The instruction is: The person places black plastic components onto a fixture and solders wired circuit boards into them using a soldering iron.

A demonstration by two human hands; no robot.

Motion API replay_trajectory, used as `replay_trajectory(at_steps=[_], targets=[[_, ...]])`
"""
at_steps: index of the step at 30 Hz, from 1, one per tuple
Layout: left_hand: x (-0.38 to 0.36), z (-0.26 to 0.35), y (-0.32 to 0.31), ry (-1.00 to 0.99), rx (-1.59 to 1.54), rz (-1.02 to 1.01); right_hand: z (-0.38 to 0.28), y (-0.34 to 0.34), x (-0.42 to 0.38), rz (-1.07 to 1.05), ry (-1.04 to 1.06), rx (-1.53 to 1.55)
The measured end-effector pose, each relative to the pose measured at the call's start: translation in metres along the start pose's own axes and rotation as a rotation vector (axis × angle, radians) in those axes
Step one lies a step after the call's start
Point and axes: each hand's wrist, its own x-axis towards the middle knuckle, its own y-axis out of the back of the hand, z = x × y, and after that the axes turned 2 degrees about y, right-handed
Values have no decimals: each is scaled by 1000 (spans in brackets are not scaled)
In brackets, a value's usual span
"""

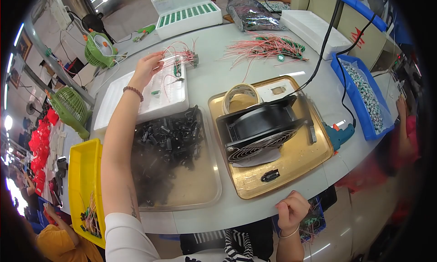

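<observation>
- The left hand point(146, 68) reaches far across the tabletop point(255, 79) with the arm stretched out, its fingers pinching a bundle of thin red wires point(180, 54) with small green parts on them.
- That wire bundle sits at the far end of a white foam tray point(136, 102), partly lifted off it.
- The right hand point(291, 209) is closed in a loose fist at the near edge of the tabletop, holding nothing that can be seen.
- Under the outstretched forearm lies a clear tray point(200, 189) piled with small black plastic parts point(168, 134).
- To the right, a gold tray point(291, 171) carries a black cooling fan point(259, 127) and a roll of tape point(239, 98).
- A second loose heap of red wires point(264, 45) lies farther back; a blue bin point(339, 68) of small pieces sits at the right.
- Risk, as a judgement: the thin wires look tangled, so lifting 1 could drag others off the foam tray.
- The forearm passes low over the black parts and could knock some out.
</observation>
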Motion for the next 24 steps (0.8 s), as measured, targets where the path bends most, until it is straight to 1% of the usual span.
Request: replay_trajectory(at_steps=[2, 5, 8, 11, 14, 17, 20, 24], targets=[[0, -1, 0, -21, 11, -1, 0, 0, 0, -2, 5, 1], [3, -3, 3, -25, 187, 62, 1, 0, -1, -4, 13, -1], [14, -10, 11, -81, 261, 106, 1, 0, -1, -5, 23, -6], [15, -7, 15, -27, 126, 43, 1, 0, -1, -11, 34, -20], [12, -5, 16, 30, 87, 21, 2, 0, 0, -2, 47, -21], [0, 2, 4, 83, 6, -10, 2, 0, -1, 0, 49, -20], [-13, 11, -10, 112, -3, -89, 3, 0, -1, 0, 50, -18], [-13, 7, -14, 121, 87, 3, 2, -1, -1, 12, 52, -21]])
